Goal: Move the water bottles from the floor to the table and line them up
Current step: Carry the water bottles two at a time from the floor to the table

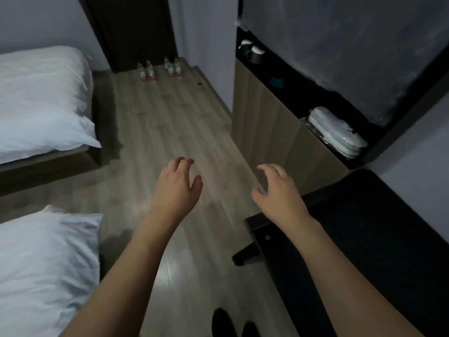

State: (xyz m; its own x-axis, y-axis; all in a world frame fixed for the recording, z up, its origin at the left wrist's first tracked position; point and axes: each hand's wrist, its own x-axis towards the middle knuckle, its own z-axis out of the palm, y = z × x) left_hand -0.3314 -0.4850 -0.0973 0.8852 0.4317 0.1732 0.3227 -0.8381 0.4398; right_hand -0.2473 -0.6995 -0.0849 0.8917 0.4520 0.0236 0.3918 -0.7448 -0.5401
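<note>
Both hands, left and right, loosely curled, empty. Bottles upright on wood-grain floor, twelve o'clock.

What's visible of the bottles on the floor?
The bottles stand upright on the wood floor at the far end of the room, in front of a dark door. They look clear with red labels, in two clusters with a gap between. About four show; blur hides the exact count. Nothing touches them; both hands are far short of them.
</note>
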